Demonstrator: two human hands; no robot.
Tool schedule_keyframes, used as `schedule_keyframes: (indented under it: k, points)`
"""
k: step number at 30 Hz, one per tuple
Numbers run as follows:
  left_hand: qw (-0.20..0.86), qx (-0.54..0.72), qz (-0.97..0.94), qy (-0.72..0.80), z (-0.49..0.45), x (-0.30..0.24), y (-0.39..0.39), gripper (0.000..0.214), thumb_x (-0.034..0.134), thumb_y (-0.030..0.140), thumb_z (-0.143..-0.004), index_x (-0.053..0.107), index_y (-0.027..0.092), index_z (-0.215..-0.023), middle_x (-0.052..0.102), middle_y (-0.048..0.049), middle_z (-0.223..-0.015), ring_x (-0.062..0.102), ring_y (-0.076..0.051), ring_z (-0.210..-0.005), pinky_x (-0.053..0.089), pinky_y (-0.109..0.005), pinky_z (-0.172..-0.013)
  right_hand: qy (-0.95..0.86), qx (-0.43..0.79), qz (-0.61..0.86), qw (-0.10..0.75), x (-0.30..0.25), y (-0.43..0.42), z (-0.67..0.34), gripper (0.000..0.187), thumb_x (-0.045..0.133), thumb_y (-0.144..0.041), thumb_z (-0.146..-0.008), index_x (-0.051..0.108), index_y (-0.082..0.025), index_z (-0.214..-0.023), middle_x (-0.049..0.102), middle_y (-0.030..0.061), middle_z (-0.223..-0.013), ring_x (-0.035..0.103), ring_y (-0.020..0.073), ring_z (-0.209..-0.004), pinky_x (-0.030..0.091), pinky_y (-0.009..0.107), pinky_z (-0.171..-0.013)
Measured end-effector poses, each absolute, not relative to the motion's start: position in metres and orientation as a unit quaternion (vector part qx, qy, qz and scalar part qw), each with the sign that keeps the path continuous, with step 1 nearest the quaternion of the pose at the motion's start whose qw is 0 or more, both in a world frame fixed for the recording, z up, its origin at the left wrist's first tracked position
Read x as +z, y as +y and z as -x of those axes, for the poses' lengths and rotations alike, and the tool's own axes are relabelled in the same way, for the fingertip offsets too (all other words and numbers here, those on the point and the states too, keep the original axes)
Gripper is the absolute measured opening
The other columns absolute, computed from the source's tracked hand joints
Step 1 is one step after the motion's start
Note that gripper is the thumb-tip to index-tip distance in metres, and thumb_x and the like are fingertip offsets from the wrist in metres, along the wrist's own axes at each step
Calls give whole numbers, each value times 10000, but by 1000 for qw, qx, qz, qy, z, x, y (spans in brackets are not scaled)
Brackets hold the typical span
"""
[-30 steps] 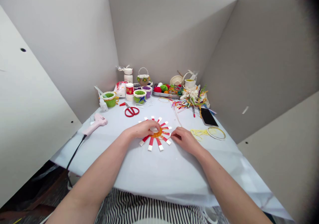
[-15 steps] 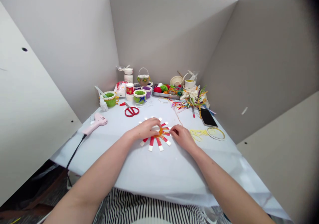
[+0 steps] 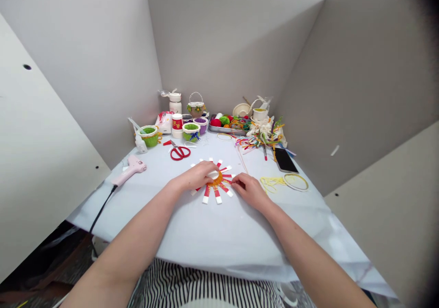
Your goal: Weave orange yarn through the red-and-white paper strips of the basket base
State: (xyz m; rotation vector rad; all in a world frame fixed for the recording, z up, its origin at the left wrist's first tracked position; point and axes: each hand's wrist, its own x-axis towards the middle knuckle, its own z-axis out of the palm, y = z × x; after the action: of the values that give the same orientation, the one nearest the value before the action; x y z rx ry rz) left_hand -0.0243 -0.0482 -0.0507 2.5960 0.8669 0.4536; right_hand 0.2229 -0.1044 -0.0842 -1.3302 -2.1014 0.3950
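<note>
A paper cup cut into strips [image 3: 216, 196] lies splayed flat on the table like a sun, its strips red with white tips. Orange yarn [image 3: 215, 182] circles its round white base. My left hand [image 3: 197, 175] grips the cup from the left, thumb and fingers around the base and hiding the left strips. At the right side my right hand [image 3: 250, 190] is closed in a pinch by the strip ends, where a thin orange strand seems to reach the fingertips. Red-handled scissors [image 3: 180, 153] lie beyond my left hand.
A pink glue gun [image 3: 132, 168] with a black cord lies left. Small baskets [image 3: 191, 132], a white bottle [image 3: 175, 104] and a tray of yarn [image 3: 228, 130] stand at the back. Right are a phone [image 3: 286, 160], yellow yarn [image 3: 270, 183] and a hoop [image 3: 296, 182].
The cut cup has turned a little under my hands, and more of its right and upper strips show. My right hand has shifted slightly left, still pinching. The whole view has moved slightly.
</note>
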Motion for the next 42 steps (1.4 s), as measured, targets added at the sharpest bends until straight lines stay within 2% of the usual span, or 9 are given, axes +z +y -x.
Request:
schedule_keyframes:
  k: [6,17,23,29,36,39,42]
  points:
    - [188,145,-928,286,28,-51,-45,424,474,24,-792,634,216,-1134,667,-42,-1206,557,-254,-1143,407,-397,-1026,-842,150,429,291,-76,-120,-224,146,525,-134,-889,654,-204,-889,641,40,-845,584,173,-803,437,293,-751]
    - [202,144,-925,287,30,-47,-46,340,488,51,-808,638,191,-1079,665,-53,-1211,565,-238,-1127,428,-381,-1017,-891,97,387,217,-69,-134,-233,189,538,-60,-827,662,-202,-819,635,57,-876,585,188,-857,450,291,-760]
    - [202,144,-925,288,31,-49,-44,324,503,53,-811,635,197,-1069,664,-53,-1203,564,-235,-1128,432,-373,-1018,-871,51,433,225,-73,-131,-235,181,537,-73,-831,668,-197,-820,637,56,-851,583,193,-828,442,306,-747]
    - [222,150,-924,273,29,-51,-44,337,505,19,-793,641,195,-1046,655,-55,-1227,561,-231,-1151,425,-379,-1040,-834,93,476,262,-80,-122,-235,151,527,-166,-901,665,-212,-863,638,49,-866,591,188,-856,450,297,-764]
    - [258,144,-922,250,22,-48,-53,371,480,-8,-790,635,169,-1076,653,-76,-1206,590,-202,-1125,452,-338,-1014,-746,104,593,283,-86,-112,-223,107,553,-201,-862,619,-197,-778,631,24,-787,578,173,-760,419,285,-710]
    - [254,140,-917,276,20,-43,-57,337,552,47,-790,635,180,-1088,655,-74,-1193,595,-222,-1115,463,-342,-995,-742,105,599,283,-87,-112,-221,109,546,-220,-856,622,-199,-781,635,20,-787,572,164,-729,408,277,-678]
    - [240,154,-907,310,15,-42,-60,282,660,203,-811,640,189,-1092,658,-77,-1160,593,-255,-1108,464,-375,-996,-751,101,584,290,-88,-112,-222,114,539,-236,-857,623,-201,-788,635,24,-776,571,165,-712,410,277,-663]
